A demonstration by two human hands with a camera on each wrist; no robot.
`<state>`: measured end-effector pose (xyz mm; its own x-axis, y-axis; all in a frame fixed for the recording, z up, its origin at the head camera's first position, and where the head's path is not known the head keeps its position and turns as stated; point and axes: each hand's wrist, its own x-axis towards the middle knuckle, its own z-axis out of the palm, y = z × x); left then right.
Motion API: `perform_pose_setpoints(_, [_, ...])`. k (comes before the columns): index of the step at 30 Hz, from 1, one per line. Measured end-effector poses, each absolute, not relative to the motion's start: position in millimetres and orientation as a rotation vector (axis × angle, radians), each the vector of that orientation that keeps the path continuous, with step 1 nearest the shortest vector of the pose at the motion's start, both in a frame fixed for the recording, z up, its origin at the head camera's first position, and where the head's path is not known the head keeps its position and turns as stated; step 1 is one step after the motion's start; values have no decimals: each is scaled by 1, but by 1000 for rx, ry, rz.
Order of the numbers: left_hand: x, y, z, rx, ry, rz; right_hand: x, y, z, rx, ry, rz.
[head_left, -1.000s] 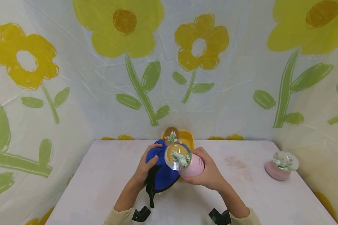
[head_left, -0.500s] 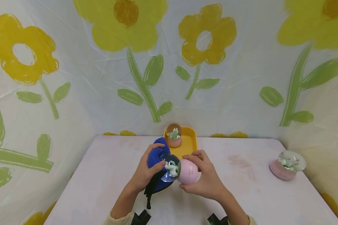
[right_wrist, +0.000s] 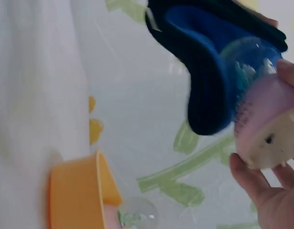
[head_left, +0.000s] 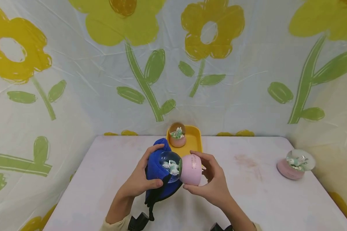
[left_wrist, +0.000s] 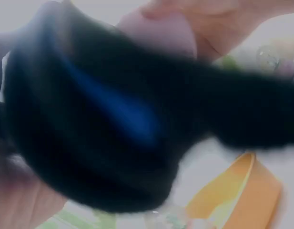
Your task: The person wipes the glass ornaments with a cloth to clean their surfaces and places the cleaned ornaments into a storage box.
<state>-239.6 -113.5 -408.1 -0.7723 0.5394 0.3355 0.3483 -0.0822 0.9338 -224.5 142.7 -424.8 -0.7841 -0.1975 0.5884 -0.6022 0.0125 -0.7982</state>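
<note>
A snow globe with a pink base [head_left: 191,170] lies on its side between my hands, its clear dome against a blue cloth [head_left: 156,166] with black edging. My right hand [head_left: 212,179] grips the pink base between thumb and fingers. The left hand [head_left: 141,173] holds the cloth from the other side, thumb in front, cupping it about the dome. In the right wrist view the pale underside of the snow globe [right_wrist: 275,138] shows, with the blue cloth [right_wrist: 208,90] beside the dome. Dark, blurred cloth [left_wrist: 113,124] fills most of the left wrist view.
Behind the hands, a yellow tray [head_left: 193,144] holds another snow globe [head_left: 177,136] standing upright. A third snow globe [head_left: 295,164] sits near the right edge of the white table [head_left: 243,192]. A flower-printed sheet [head_left: 237,106] hangs behind and at the sides.
The snow globe has turned onto its side, and its dome has moved left into the blue cloth. My left hand has wrapped the cloth about the dome. The head view has shifted slightly.
</note>
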Motion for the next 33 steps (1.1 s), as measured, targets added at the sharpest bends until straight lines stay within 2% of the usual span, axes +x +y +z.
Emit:
perform_pose_setpoints(7, [-253,-114,-419,1033,1803,2137,-216,125,-421,839,-1888,1752])
perform_pose_setpoints(14, [-251,-120,-413,1037,1849,2158,-210,116,-423,881,-1977,1473])
perform_pose_setpoints(25, [-236,-107,-397,664,2059,2074,-219,142,-417,1239,-1935,767])
perform_pose_setpoints(29, [-229,-106,-395,683,2157,2038,-222,138,-423,1174,-1921,1039])
perform_pose_setpoints(33, [-229,-105,-395,841,2260,2011,-220,134,-431,898,-2031,1796])
